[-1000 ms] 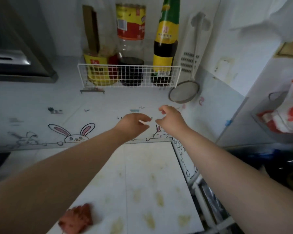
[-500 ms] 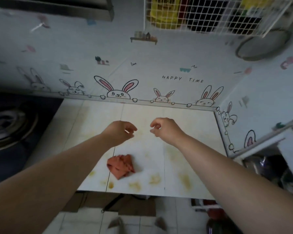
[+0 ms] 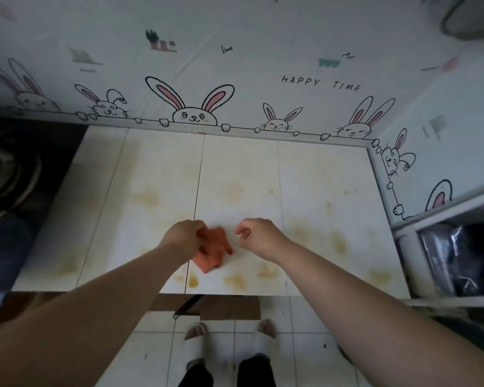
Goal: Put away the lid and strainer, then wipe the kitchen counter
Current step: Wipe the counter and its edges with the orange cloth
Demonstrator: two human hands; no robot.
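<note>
In the head view, the left grip [image 3: 185, 237] pinches the crumpled orange cloth [image 3: 214, 254] lying near the stained white tiled surface's [image 3: 319, 191] front edge, the right grip [image 3: 259, 236] beside it loosely curled and empty; the cloth looks soft and light, probably best bunched centrally.

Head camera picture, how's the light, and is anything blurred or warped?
Head view: dim, even light with no glare on the counter. Head view: the orange cloth in the middle is fairly sharp. Head view: the wide lens bends the bunny border along the wall. Head view: the stove at the left edge and the shelf at the right are dark and smeared.
</note>
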